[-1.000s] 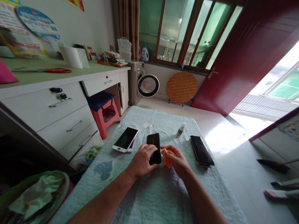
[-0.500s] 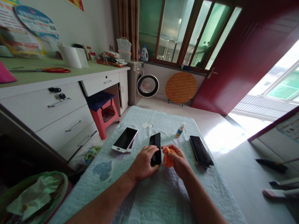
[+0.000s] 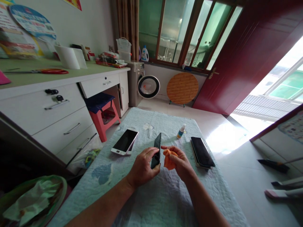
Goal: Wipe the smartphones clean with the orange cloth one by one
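Head: phone (image 3: 155, 160) (tilted) in left hand (image 3: 142, 165)

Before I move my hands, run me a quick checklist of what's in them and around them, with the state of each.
1. Black phone held: ok, the left hand grips it, tilted up on edge.
2. Orange cloth held: ok, bunched in the right hand.
3. Back of the black phone visible: not ok, turned from the camera.
4. Small bottle upright: ok, standing on the quilted cover beyond the right hand.
5. Left stack lined up: not ok, the white phone lies offset on a pinkish device.
6. Cloth damp or dry: cannot tell.
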